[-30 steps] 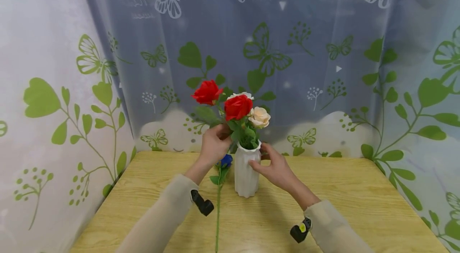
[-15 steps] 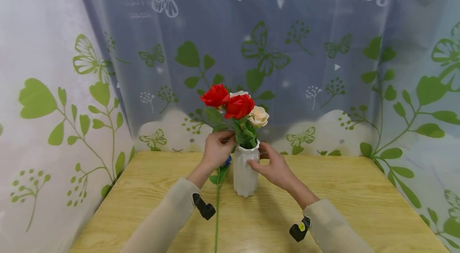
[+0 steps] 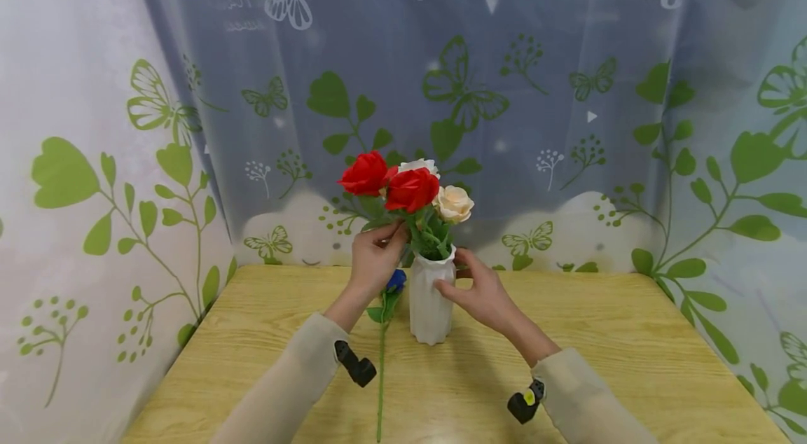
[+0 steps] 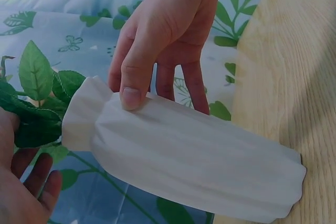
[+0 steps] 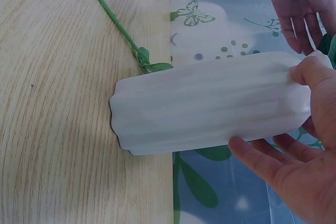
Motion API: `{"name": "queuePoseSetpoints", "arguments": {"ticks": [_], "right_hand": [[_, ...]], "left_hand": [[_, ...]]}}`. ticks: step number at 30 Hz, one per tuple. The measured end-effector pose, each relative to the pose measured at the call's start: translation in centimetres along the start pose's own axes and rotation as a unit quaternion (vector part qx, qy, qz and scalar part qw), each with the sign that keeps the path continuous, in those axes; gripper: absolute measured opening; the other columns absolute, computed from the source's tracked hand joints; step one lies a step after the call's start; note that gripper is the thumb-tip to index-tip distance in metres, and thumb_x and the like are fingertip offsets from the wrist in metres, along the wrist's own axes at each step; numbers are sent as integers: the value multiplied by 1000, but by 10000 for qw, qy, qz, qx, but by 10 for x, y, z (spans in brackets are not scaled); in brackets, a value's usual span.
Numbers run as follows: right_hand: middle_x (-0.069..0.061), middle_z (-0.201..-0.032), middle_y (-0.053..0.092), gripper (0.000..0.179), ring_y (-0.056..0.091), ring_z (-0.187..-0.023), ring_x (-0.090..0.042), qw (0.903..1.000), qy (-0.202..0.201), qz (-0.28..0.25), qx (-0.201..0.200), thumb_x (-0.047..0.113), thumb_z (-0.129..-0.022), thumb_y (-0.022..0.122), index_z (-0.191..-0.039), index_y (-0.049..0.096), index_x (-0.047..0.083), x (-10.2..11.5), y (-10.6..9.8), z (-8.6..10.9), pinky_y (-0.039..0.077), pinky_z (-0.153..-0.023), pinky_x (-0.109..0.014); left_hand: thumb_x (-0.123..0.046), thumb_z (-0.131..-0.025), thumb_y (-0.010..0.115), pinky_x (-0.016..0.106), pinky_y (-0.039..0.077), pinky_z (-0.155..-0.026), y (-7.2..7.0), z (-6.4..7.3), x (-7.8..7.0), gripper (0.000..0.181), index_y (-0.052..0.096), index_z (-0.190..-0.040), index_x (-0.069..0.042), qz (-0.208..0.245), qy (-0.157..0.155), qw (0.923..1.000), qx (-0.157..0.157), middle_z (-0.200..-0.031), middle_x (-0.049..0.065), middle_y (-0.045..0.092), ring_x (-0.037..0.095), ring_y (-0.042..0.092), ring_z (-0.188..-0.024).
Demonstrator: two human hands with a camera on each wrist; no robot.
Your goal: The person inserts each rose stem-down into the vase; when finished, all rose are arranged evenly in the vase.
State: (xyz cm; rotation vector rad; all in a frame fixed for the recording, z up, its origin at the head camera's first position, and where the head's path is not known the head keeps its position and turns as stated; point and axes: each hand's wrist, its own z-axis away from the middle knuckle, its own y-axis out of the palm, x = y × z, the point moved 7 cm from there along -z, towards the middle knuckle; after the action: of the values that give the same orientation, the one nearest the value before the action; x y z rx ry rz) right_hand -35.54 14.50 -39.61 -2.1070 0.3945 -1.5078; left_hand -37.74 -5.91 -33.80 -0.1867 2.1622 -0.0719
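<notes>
A white fluted vase (image 3: 431,304) stands upright on the table, holding a red rose (image 3: 412,190), a white rose (image 3: 419,166) and a cream rose (image 3: 454,204). Another red rose (image 3: 364,174) leans out to the left. My left hand (image 3: 373,258) pinches that rose's stem among the leaves, left of the vase mouth; leaves (image 4: 37,121) partly cover its fingertips in the left wrist view. With thumb and fingers on either side, my right hand (image 3: 482,290) holds the vase near its top. Where the stems end inside the vase is hidden.
A blue rose (image 3: 396,281) lies on the wooden table (image 3: 555,360), left of the vase, its long green stem pointing toward the front edge. Behind the table hangs a curtain (image 3: 378,31) printed with butterflies and leaves.
My left hand and the left red rose swung right toward the bouquet, then back left. The front red rose has shifted slightly left. My right hand stays on the vase.
</notes>
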Motion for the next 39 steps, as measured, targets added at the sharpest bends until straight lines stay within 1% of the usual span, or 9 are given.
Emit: {"name": "queuePoseSetpoints", "arguments": {"ticks": [5,9,12,15,18,22,27,32,39], "right_hand": [[-20,-152,55,73,63,-130,-41,10000,12,16,-12,38,-99,75,-158,43,9,-1,0,0,61,-100,-51],[-20,-153,55,73,63,-131,-41,10000,5,15,-7,38,-99,75,-158,42,9,-1,0,0,61,-100,-51],[-20,-152,55,72,63,-130,-41,10000,-12,-12,-13,38,-99,75,-157,43,9,0,-1,1,61,-100,-51],[-20,-151,56,71,63,-130,-41,10000,-23,-36,-19,38,-99,75,-156,44,10,1,-2,1,62,-99,-51],[-19,-151,56,70,63,-130,-41,10000,3,-72,-10,38,-99,75,-156,45,11,1,-1,2,62,-99,-51],[-19,-151,57,71,63,-130,-42,10000,0,-87,-5,37,-99,76,-156,44,11,1,-1,2,61,-100,-51],[-19,-150,57,71,63,-129,-42,10000,1,-59,-8,37,-99,75,-156,44,9,1,0,1,61,-100,-52],[-21,-150,56,72,63,-129,-42,10000,22,43,-20,37,-99,74,-157,43,7,2,0,1,60,-101,-53],[-20,-150,56,73,63,-130,-41,10000,80,11,20,38,-99,75,-157,42,7,1,0,1,61,-101,-52]], "left_hand": [[-13,-101,70,19,53,-58,3,1,-2,20,82,-114,-5,-263,-101,9993,242,-96,19,80,20,71,-65],[-14,-101,69,21,42,-47,7,-1,0,21,81,-116,-6,-470,-219,9969,587,-76,20,77,4,50,-45],[-15,-101,69,21,36,-45,9,-4,-1,21,82,-115,-7,-626,-167,9956,684,-65,20,72,5,40,-40],[-15,-101,69,21,46,-51,9,-4,1,22,81,-117,-7,-613,-217,9951,751,-82,18,79,13,56,-49],[-14,-102,68,29,63,-69,7,0,5,25,78,-122,-5,-569,-321,9948,785,-109,18,80,27,75,-78],[-15,-102,68,45,66,-89,2,9,14,30,75,-127,-1,-636,-473,9939,772,-124,19,76,35,75,-107],[-21,-101,71,47,64,-93,-8,23,32,32,75,-129,-6,-795,-809,9892,923,-125,15,76,33,76,-110],[-17,-100,72,41,66,-83,-20,37,55,33,75,-130,-5,-715,-1163,9844,1112,-118,18,78,33,77,-101],[-9,-99,72,48,68,-80,-29,69,95,39,67,-133,8,-284,-2199,9652,1383,-111,27,76,42,77,-93]]}}
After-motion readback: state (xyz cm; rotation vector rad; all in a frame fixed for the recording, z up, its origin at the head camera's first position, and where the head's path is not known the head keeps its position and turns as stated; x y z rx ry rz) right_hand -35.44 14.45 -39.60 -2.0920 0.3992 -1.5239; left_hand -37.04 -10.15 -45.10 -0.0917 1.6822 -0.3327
